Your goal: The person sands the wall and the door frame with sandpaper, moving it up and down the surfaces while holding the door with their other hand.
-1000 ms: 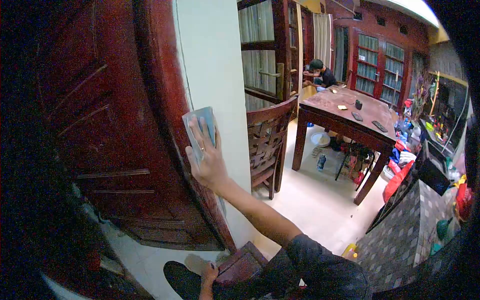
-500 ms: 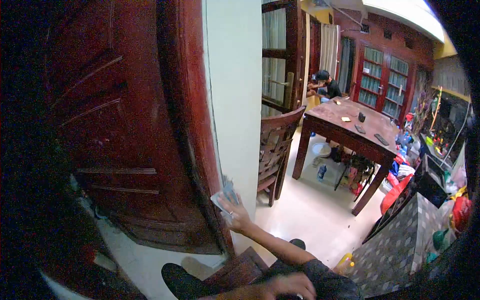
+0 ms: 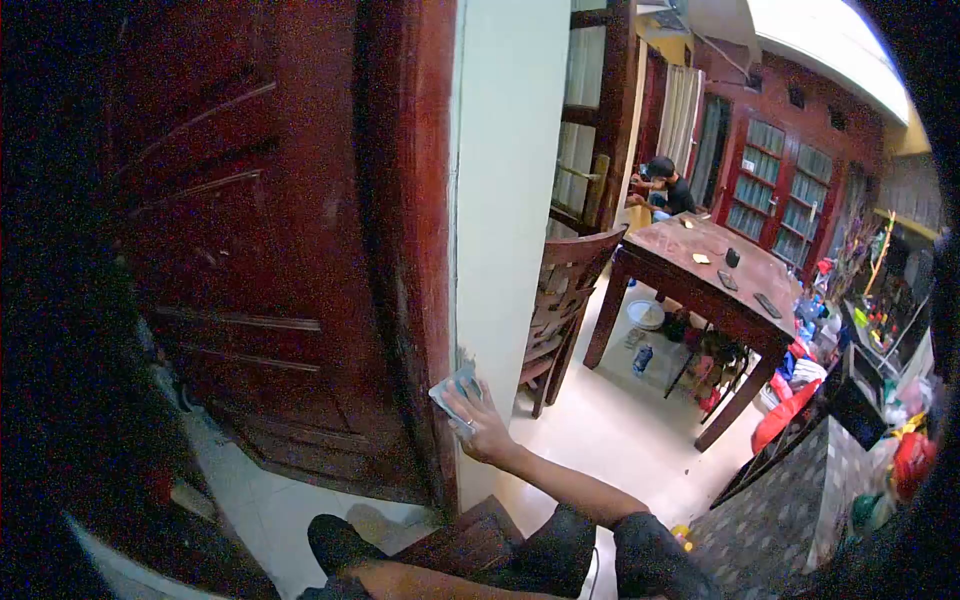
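Observation:
My right hand (image 3: 485,425) presses a folded pale grey-blue sheet (image 3: 452,387) against the edge of the red-brown door frame (image 3: 425,250), low down where it meets the white wall (image 3: 505,200). The fingers lie over the sheet, with the thumb side hidden, and a ring shows on one finger. Just above the sheet, a rough grey patch (image 3: 465,356) marks the wall edge. Of my left arm, only the forearm (image 3: 430,582) crosses the bottom of the view; the hand is beyond the lower edge.
A carved wooden door (image 3: 260,270) stands at left. Behind the wall are a wooden chair (image 3: 565,290) and a table (image 3: 660,238) with small items. Another person (image 3: 672,188) sits at the back. Bags and clutter (image 3: 800,375) line the right side.
The view has shifted, so the door frame and wall sit further right. My right hand stays on the frame edge with the sheet. My left hand has dropped out of view.

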The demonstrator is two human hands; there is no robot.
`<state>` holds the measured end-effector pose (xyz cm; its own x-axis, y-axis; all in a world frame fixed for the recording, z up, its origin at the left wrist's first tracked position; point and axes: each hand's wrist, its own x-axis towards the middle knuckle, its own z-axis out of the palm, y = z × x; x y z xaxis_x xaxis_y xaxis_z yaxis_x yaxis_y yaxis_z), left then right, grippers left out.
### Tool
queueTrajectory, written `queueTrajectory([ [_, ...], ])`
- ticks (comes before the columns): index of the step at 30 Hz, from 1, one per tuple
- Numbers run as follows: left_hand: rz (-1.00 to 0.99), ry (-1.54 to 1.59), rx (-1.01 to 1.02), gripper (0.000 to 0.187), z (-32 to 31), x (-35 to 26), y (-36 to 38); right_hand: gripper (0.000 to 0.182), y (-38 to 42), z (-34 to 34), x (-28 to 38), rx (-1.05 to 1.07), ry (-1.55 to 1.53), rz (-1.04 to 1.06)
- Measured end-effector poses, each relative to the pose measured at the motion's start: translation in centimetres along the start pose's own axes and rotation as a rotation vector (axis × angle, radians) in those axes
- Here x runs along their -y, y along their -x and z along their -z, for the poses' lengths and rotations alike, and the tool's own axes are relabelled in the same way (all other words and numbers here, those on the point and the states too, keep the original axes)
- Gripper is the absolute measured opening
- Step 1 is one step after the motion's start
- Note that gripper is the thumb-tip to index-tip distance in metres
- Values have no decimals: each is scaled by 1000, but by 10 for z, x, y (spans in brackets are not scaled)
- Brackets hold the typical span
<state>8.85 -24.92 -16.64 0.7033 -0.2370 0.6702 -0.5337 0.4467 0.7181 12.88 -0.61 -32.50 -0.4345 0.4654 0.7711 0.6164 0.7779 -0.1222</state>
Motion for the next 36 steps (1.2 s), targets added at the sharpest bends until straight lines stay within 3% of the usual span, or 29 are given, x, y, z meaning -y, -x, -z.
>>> queueTrajectory([
  [6, -10, -72, -15, 22, 8, -2, -4, 56, -5, 3, 4, -79, 61, 122],
  [9, 1, -99, -43, 22, 7, -4, -3, 55, -5, 3, 4, -44, 25, 37],
  [18, 87, -183, -98, 22, 11, -12, 10, 55, -8, -3, 4, -153, 49, 107],
  [21, 90, -194, -99, 22, 14, -8, 6, 54, -4, -6, 4, -124, -18, 24],
  [36, 184, -290, -138, 23, 20, -11, 11, 55, -2, -9, -2, -69, -20, -13],
])
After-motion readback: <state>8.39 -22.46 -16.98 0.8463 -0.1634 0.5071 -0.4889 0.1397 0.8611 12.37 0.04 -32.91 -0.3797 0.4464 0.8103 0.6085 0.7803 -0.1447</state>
